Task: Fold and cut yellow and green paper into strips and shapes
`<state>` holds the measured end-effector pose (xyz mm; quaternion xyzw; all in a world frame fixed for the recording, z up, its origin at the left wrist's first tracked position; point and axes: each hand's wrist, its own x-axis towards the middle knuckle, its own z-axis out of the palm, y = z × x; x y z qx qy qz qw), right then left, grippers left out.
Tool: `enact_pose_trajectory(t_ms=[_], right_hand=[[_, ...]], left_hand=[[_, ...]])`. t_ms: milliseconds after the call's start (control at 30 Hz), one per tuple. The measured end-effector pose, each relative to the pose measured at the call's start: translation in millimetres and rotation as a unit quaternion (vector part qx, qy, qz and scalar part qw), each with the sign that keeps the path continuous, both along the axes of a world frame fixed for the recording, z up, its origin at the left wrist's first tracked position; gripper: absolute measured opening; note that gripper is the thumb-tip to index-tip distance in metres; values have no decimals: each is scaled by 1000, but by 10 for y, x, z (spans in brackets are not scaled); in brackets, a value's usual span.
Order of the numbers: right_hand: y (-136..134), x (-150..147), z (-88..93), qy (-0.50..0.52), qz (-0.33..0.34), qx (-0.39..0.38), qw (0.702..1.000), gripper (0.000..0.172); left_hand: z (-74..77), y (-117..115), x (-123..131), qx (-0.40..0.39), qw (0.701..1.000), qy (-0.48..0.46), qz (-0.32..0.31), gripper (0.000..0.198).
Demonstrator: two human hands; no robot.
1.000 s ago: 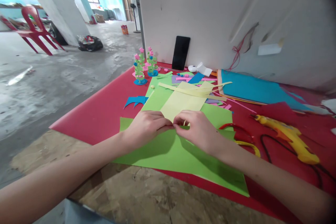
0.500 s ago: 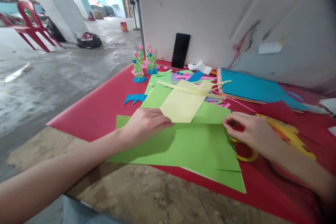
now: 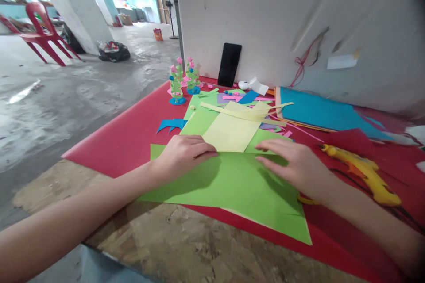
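A sheet of green paper (image 3: 232, 185) lies in front of me, over other green sheets. Its far edge is pinched between the thumb and fingers of my left hand (image 3: 184, 152). Along that same edge, further right, my right hand (image 3: 292, 159) has thumb and fingers apart, with nothing gripped between them. Behind the edge lies a pale yellow sheet (image 3: 229, 130) with thin yellow paper strips (image 3: 245, 116) across it. Part of a yellow handle (image 3: 307, 200) shows under my right wrist.
A yellow glue gun (image 3: 368, 174) lies at the right on the red cover (image 3: 133, 128). Small paper trees (image 3: 177, 84) stand at the back left. A black phone (image 3: 229, 65) leans against the wall. Blue sheets (image 3: 325, 108) lie at the back right.
My right hand has let go of the green paper's right end, moved left along the edge and opened its fingers. The glue gun is less covered. My left hand stays at the edge.
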<state>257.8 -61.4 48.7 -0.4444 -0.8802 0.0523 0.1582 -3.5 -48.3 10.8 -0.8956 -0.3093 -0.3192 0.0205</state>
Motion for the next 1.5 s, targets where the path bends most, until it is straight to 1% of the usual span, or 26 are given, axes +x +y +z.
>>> enact_pose_trajectory(t_ms=[33, 100, 233, 333, 467, 567, 700, 867, 1000, 1100, 1200, 1267, 1367, 1433, 1500], right_hand=[[6, -122, 1, -20, 16, -24, 999, 25], [28, -342, 10, -52, 42, -43, 997, 23], [76, -638, 30, -71, 65, -45, 994, 26], [76, -736, 30, -83, 64, -34, 994, 27], [43, -739, 29, -92, 52, -23, 994, 30], [20, -667, 37, -93, 39, -19, 995, 31], [-13, -494, 64, -89, 12, -7, 996, 29], [-86, -209, 103, -87, -26, 22, 996, 26], [-129, 33, 98, -86, -53, 33, 994, 24], [-141, 224, 94, -90, -69, 36, 993, 25], [-149, 429, 114, -92, -77, 45, 992, 26], [-152, 559, 140, -73, -103, 44, 991, 25], [-138, 679, 179, 13, -169, 10, 985, 22], [-110, 674, 187, 72, -199, -37, 977, 23], [-67, 597, 171, 124, -213, -91, 965, 25]], left_hand=[[0, -6, 5, -4, 1000, -3, 1, 16], [2, -19, 17, -15, 1000, -11, 8, 16], [-2, -40, 40, -60, 997, -41, 19, 16], [-8, -52, 54, -95, 994, -47, 10, 15], [5, -67, 60, -101, 994, -39, 31, 12], [16, -55, 42, -105, 993, -33, 52, 11], [20, 10, -3, -115, 989, -30, 92, 10], [31, 83, -27, -123, 987, -28, 99, 11], [49, 97, -23, -131, 984, -18, 116, 12], [59, 114, -41, -170, 975, -8, 145, 14], [59, 179, -117, -196, 964, -19, 181, 15], [66, 247, -193, -202, 957, -35, 204, 16], [106, 323, -271, -228, 947, -69, 216, 22], [139, 317, -257, -263, 939, -99, 200, 29], [153, 268, -190, -323, 919, -146, 173, 32]])
